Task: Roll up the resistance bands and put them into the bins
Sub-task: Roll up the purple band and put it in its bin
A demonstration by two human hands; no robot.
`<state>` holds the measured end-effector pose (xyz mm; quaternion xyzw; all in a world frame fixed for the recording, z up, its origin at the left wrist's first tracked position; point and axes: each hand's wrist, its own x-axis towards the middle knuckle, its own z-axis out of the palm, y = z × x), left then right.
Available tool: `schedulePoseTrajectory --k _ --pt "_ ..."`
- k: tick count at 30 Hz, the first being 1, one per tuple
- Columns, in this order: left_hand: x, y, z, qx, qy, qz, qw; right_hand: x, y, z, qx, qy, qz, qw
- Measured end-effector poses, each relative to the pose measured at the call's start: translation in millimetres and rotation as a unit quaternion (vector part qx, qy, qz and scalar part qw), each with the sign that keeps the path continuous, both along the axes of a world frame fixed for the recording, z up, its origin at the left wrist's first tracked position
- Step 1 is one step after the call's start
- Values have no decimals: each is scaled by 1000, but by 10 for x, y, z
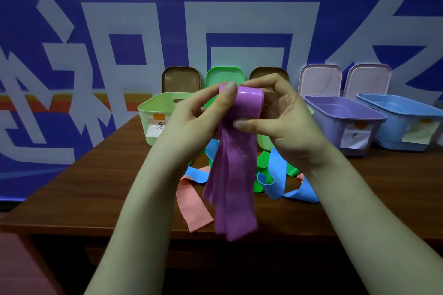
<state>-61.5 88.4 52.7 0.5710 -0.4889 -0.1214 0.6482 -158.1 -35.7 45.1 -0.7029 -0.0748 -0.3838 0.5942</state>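
From the head camera, four bins stand in a row at the back of the table: a light green bin, a second green bin mostly hidden behind the hands, a purple bin and a blue bin. Five lids lean on the wall behind them: two brown lids, one green lid and two pale pink lids. The purple resistance band is held up above the middle of the table, its top wound into a smooth, glossy roll and the rest hanging in loose, creased folds. The left hand and right hand both pinch the roll, fingers curled round its ends. A pink band, a blue band and a green band lie tangled on the table below. Paper labels taped on three bins bear handwriting too small to read
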Motion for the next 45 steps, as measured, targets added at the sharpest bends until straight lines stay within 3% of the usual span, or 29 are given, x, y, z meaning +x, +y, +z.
schedulePoseTrajectory --k 6,10,14,19,25,32,36,40,45 --pt "3 -31 -32 -16 9 31 999 -3 5 -1 -12 30 -15 999" --pt "26 -50 -33 -38 74 41 996 40 65 -68 -15 60 -72 995" --pt "24 -119 -50 -58 118 71 989 127 144 -148 -90 56 -165 981" --pt "-24 -243 -97 -94 149 90 980 244 204 -283 -148 79 -210 963" --pt "-60 -317 -170 -56 107 113 986 384 252 -403 -112 111 -195 968" --pt "-96 -291 -158 -60 74 109 989 383 301 -433 -105 84 -167 977" --pt "-44 -254 -123 -106 112 55 986 296 236 -324 -89 60 -192 976" --pt "-16 -212 -84 -94 75 12 993 256 107 -259 -78 88 -193 974" --pt "60 -184 -144 -76 36 -28 996 183 -23 -200 -19 96 -95 991"
